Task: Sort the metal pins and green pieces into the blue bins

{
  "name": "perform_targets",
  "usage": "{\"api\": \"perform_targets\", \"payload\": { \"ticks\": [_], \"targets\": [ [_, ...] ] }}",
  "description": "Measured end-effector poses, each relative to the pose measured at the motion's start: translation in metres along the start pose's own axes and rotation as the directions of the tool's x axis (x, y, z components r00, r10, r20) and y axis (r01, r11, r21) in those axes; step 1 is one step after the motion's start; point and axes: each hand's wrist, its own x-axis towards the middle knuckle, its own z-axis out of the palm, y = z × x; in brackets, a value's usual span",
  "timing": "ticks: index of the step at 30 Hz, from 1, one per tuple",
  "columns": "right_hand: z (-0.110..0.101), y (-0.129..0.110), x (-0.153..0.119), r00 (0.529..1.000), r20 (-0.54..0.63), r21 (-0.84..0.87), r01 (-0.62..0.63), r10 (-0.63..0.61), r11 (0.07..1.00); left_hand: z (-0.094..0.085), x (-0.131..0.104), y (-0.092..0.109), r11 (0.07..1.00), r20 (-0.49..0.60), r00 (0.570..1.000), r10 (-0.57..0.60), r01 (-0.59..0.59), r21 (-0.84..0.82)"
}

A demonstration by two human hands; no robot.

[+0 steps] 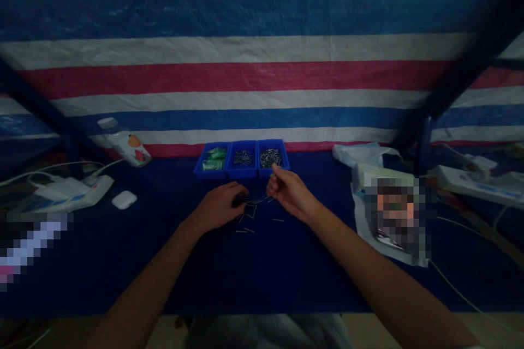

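Thin metal screws or nails (254,211) lie loose on the dark blue tabletop between my hands. My left hand (221,207) rests palm down at their left edge, its fingers curled; something dark shows under the fingertips, too dim to name. To the right, my right hand (289,190) is closed with thumb and fingers pinched together, just in front of the bins; whatever it may hold is too small to make out. Three joined blue bins stand behind: the left bin (197,170) has green packets, the middle bin (242,175) thin metal pieces, the right bin (273,173) small metal parts.
At the left are a bottle (126,142), a white earbud case (124,199) and a power strip (88,191) with cables. A white package (362,223), partly pixelated, lies right, near another power strip (470,185). A striped tarp (262,76) hangs behind the table.
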Motion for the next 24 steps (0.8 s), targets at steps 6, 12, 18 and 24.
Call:
{"api": "perform_targets", "payload": {
  "ticks": [6, 12, 18, 24],
  "targets": [
    [-0.001, 0.009, 0.0, 0.998, -0.025, -0.288, -0.055, 0.05, 0.956, 0.001, 0.001, -0.002, 1.0, 0.014, 1.0, 0.001, -0.001, -0.004],
    [0.007, 0.01, 0.012, 1.0, -0.003, -0.605, -0.019, 0.021, 0.796, 0.002, 0.003, 0.001, 1.0, 0.005, 1.0, 0.007, -0.007, -0.004],
    [0.028, 0.002, 0.053, 0.997, -0.059, -0.712, -0.002, -0.058, 0.702, 0.004, 0.003, 0.001, 1.0, 0.0, 1.0, -0.011, 0.011, 0.012],
    [0.029, 0.004, 0.056, 0.978, -0.1, -0.72, 0.054, -0.181, 0.691, 0.003, 0.004, 0.001, 1.0, 0.031, 0.999, -0.027, 0.027, 0.0]
  ]
}}
